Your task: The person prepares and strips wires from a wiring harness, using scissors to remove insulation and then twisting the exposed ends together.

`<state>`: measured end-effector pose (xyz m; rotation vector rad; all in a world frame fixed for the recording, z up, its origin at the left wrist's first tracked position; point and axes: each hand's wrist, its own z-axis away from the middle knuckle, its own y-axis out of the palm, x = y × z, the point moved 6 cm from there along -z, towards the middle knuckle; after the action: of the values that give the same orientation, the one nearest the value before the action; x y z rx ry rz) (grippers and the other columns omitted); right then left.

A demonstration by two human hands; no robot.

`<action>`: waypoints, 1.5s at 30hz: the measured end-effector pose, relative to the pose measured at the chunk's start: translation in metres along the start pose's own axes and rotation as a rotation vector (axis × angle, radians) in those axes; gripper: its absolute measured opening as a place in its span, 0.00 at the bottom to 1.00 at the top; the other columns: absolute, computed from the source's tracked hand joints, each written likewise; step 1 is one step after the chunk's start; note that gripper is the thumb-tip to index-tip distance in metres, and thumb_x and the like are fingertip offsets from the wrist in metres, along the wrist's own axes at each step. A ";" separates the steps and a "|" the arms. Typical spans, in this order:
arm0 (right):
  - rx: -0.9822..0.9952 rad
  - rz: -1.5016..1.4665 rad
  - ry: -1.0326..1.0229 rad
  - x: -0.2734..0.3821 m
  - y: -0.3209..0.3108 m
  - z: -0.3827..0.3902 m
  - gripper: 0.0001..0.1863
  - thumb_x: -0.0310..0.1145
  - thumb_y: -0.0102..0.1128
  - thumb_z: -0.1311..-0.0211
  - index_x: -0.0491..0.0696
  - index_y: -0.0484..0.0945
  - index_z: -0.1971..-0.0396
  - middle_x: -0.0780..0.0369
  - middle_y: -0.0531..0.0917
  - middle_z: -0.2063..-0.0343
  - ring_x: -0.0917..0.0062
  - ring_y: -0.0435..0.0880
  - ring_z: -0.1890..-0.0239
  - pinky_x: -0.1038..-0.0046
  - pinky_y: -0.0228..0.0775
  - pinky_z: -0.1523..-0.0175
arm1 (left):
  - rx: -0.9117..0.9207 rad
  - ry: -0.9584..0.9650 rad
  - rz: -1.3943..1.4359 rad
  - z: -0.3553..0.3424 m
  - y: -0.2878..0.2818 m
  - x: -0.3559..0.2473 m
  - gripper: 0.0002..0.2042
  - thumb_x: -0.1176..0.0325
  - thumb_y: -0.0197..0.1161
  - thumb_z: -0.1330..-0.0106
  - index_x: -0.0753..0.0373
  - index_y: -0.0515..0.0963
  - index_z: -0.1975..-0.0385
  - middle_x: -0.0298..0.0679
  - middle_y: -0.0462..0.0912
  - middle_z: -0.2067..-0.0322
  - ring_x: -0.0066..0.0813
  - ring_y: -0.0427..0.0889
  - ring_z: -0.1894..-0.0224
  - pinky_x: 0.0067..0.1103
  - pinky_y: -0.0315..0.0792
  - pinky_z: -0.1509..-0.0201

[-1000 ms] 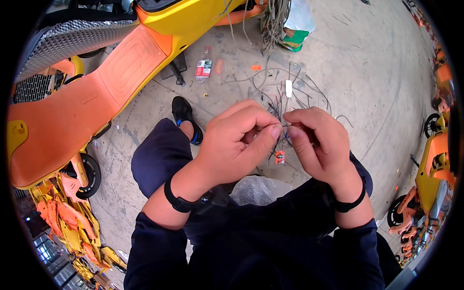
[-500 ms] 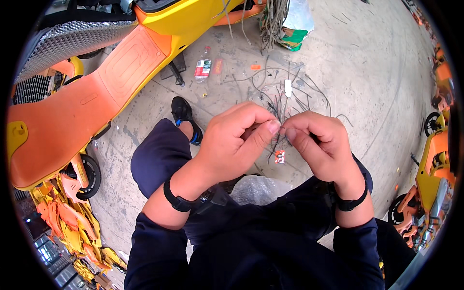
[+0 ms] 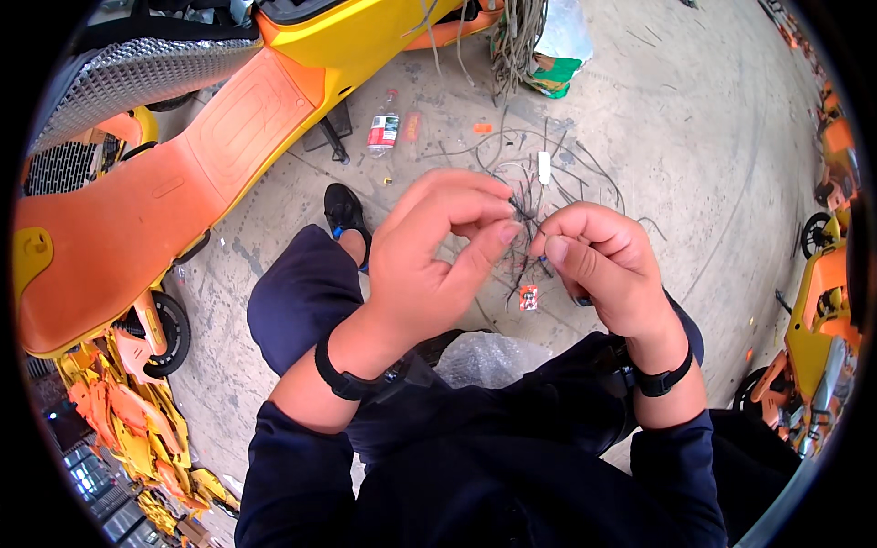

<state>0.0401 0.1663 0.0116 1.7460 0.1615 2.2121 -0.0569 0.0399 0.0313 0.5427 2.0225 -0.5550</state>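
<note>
My right hand (image 3: 603, 265) is closed, thumb pressed against the curled index finger. It pinches a thin dark cable, mostly hidden; a dark end (image 3: 583, 300) shows below the palm and a small blue tip (image 3: 545, 261) by the thumb. Just left of it, my left hand (image 3: 438, 237) has its fingers apart, with a gap between thumb and index finger and nothing visibly held. Beneath both hands, loose dark cables (image 3: 585, 164) lie spread on the concrete floor. A small red-and-white packet (image 3: 528, 297) lies below my fingertips, near the cables.
An orange and yellow scooter body (image 3: 247, 119) stands at the left. Grey cables (image 3: 521, 46) hang at the top beside a green-and-white bag (image 3: 555, 68). A bottle with a red label (image 3: 383, 132) and a white strip (image 3: 544, 167) lie on the floor. Bubble wrap (image 3: 489, 358) sits between my legs.
My left hand has opened from its pinch and drawn slightly up and left, away from my right hand. My right hand stays pinched; a dark end now shows under its palm.
</note>
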 end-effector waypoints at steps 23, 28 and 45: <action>-0.123 0.697 -0.503 0.010 0.007 0.002 0.06 0.20 0.53 0.43 0.41 0.75 0.65 0.57 0.79 0.74 0.67 0.79 0.74 0.74 0.70 0.69 | 0.107 0.275 -0.399 0.007 0.015 -0.009 0.11 0.80 0.65 0.53 0.66 0.80 0.67 0.41 0.83 0.74 0.32 0.82 0.74 0.20 0.75 0.70; -0.125 0.698 -0.477 0.011 0.010 0.002 0.05 0.20 0.53 0.43 0.41 0.75 0.67 0.57 0.78 0.75 0.67 0.79 0.75 0.74 0.70 0.71 | 0.105 0.256 -0.388 0.008 0.015 -0.006 0.10 0.80 0.64 0.53 0.65 0.80 0.69 0.39 0.82 0.77 0.32 0.82 0.76 0.20 0.74 0.71; -0.100 0.655 -0.486 0.015 0.013 0.005 0.04 0.21 0.52 0.41 0.42 0.75 0.67 0.59 0.80 0.72 0.69 0.81 0.72 0.77 0.72 0.66 | 0.049 0.129 -0.225 0.008 0.011 -0.007 0.06 0.78 0.65 0.51 0.63 0.78 0.72 0.36 0.82 0.78 0.28 0.80 0.78 0.19 0.72 0.74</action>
<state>0.0391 0.1584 0.0304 2.4571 -0.7101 2.0173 -0.0422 0.0427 0.0324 0.3900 2.2140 -0.7217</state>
